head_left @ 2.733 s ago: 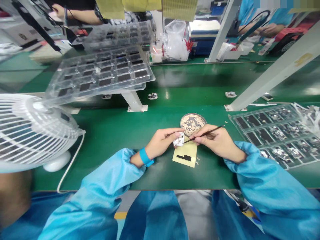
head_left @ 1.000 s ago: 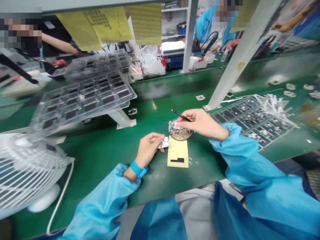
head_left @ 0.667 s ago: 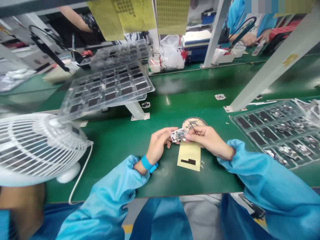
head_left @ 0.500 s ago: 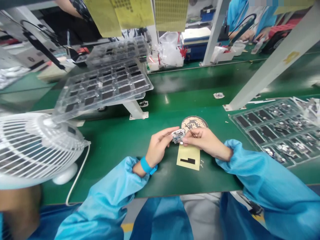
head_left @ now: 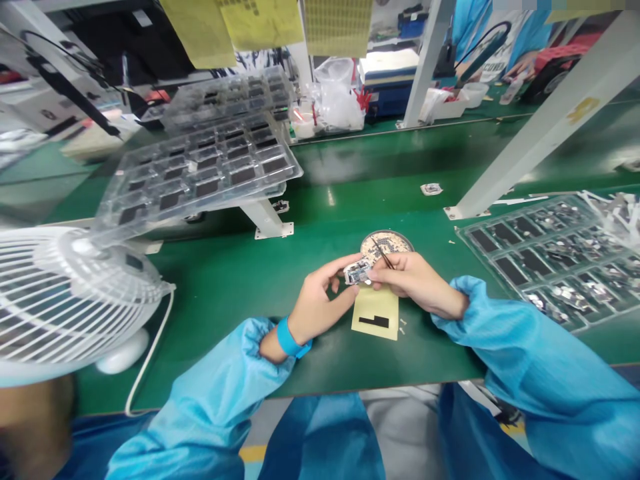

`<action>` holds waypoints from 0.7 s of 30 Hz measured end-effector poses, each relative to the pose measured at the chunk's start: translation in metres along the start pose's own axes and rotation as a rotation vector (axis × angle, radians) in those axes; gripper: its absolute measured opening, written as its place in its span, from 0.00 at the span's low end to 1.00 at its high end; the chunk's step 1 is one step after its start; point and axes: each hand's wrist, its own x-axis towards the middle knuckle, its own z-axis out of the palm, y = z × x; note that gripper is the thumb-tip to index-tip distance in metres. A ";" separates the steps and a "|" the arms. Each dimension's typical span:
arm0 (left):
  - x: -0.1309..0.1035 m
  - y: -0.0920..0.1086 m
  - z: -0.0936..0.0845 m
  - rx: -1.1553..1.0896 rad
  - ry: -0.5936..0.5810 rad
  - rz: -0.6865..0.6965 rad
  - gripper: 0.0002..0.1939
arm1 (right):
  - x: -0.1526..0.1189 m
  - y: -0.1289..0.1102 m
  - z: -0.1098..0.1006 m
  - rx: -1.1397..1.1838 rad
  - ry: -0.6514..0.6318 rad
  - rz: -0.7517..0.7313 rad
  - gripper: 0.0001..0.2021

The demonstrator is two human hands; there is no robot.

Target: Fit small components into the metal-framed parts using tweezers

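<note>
A small white-edged electronic module (head_left: 357, 272) is held up between both hands above the green bench. My left hand (head_left: 325, 297) grips it at its left and lower edge, index finger along the top and thumb below. My right hand (head_left: 407, 277) pinches its right edge and also carries dark tweezers (head_left: 382, 253), their tips pointing up and left. Just behind is a round dish (head_left: 400, 240) of tiny dark and pale parts. Beneath the hands lies a yellow sheet (head_left: 361, 310) bearing a black strip (head_left: 374, 322); small pale bits lie to its right.
A white fan (head_left: 75, 300) stands at left, its cord hanging over the bench edge. Clear trays (head_left: 220, 170) rest on a raised shelf; another parts tray (head_left: 545, 253) lies at right. A slanted post (head_left: 540, 120) rises there. Another person's hand (head_left: 523, 65) shows at the back.
The module has turned slightly, and my left thumb has shifted down to its lower edge. The tweezers now point more upright in my right hand. The view has shifted slightly.
</note>
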 end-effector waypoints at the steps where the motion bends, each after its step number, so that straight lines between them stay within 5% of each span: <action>1: 0.000 0.000 0.001 0.056 0.010 0.023 0.26 | 0.000 0.000 0.000 0.011 0.005 0.003 0.16; 15: -0.007 0.001 0.003 0.398 0.092 0.301 0.22 | 0.000 0.003 0.003 0.036 0.018 0.000 0.17; 21: -0.005 0.000 0.005 0.144 0.166 0.014 0.22 | -0.001 0.007 0.008 0.038 0.091 -0.187 0.18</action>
